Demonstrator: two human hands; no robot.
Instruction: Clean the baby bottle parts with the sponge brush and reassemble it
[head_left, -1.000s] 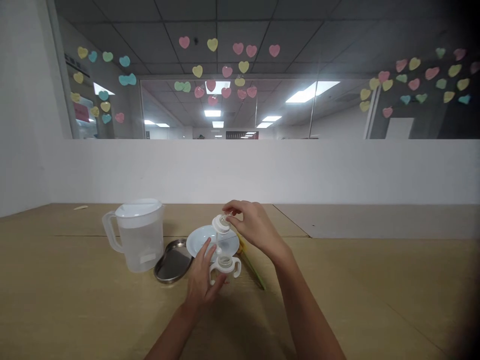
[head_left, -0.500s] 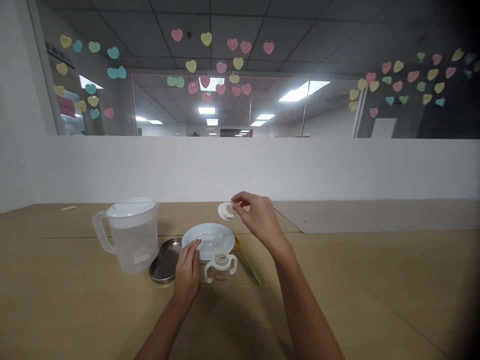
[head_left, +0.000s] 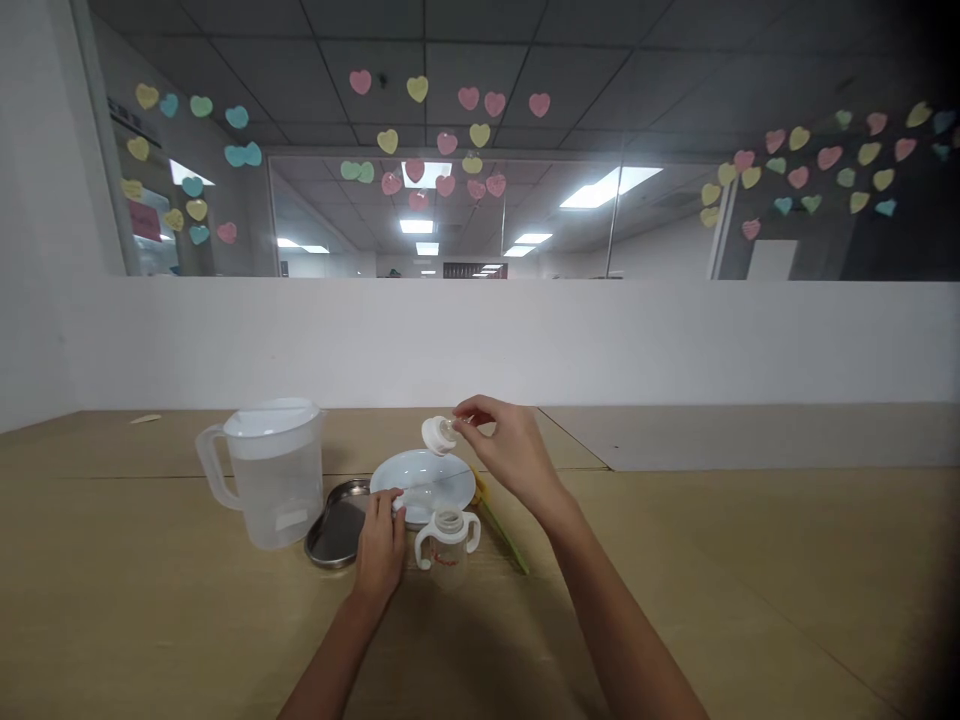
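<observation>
My right hand (head_left: 506, 445) pinches the clear teat of a white baby bottle top (head_left: 438, 436) and holds it tilted above the far part of a white plate (head_left: 457, 470). My left hand (head_left: 381, 545) is at the plate's near left edge, its fingers curled together beside a translucent piece (head_left: 420, 497) on the plate; whether they grip it or the rim is hard to see. Just right of this hand, a clear baby bottle (head_left: 448, 560) with two white handles and red print stands upright on the table, its mouth uncovered.
A translucent lidded pitcher (head_left: 274, 480) stands at the left. Between it and the plate lies a kidney-shaped metal tray (head_left: 337, 530). A green stem with a yellow end (head_left: 506, 535) lies right of the bottle. A thin flat piece (head_left: 145, 419) rests far left, near the wall.
My left hand has left the bottle and moved to the plate's edge. My right hand has carried the bottle top up and away from the bottle, then lowered it slightly.
</observation>
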